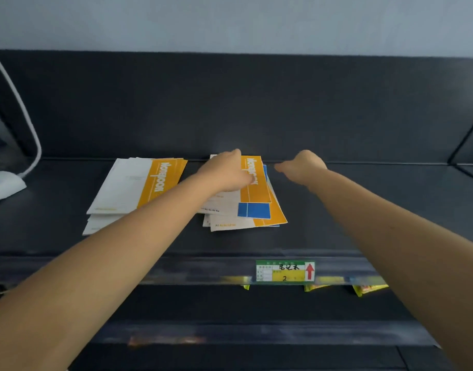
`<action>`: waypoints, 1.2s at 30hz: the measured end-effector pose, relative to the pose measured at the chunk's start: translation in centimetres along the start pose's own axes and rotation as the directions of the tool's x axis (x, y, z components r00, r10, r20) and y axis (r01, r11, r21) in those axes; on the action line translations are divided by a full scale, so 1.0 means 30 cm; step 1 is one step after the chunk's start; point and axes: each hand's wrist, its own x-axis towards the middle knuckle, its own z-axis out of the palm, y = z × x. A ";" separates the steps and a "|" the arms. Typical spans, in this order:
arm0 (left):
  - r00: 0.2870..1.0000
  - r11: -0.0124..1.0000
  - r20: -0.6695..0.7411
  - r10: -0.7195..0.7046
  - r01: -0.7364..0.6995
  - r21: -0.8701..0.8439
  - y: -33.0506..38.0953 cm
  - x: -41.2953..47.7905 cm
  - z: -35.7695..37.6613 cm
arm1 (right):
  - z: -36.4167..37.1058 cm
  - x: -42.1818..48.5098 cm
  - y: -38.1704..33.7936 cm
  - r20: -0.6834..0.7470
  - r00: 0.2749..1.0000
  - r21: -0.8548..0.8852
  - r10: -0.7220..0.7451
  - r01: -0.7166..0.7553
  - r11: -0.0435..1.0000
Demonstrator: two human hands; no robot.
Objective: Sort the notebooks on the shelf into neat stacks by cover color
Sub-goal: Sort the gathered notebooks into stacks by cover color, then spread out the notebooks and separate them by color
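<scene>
Two notebook piles on the shelf [337, 210]: a tidy orange stack [133, 188] and a messy orange-and-blue pile [251, 210]. Left hand [226, 172] lies flat on the messy one, gripping nothing. Right hand [303, 166] hangs loosely curled, empty.

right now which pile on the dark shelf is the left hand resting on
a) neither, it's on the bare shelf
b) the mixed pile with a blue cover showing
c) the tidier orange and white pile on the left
b: the left hand lies on the messy mixed pile of orange, white and blue notebooks, while the right hand hovers beside it, over the dark shelf.
</scene>
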 end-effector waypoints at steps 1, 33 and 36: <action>0.999 0.998 -0.003 0.039 -0.039 0.049 0.032 -0.001 0.006 | -0.030 -0.001 0.027 -0.022 1.000 -0.066 -0.003 0.001 0.998; 0.864 0.838 0.128 0.487 -0.504 0.210 1.819 0.246 0.621 | -1.422 0.187 1.360 -0.273 0.940 -0.405 0.202 -0.303 0.863; 0.845 0.814 0.145 0.514 -0.534 0.229 1.907 0.336 0.638 | -1.499 0.272 1.392 -0.291 0.932 -0.405 0.214 -0.323 0.855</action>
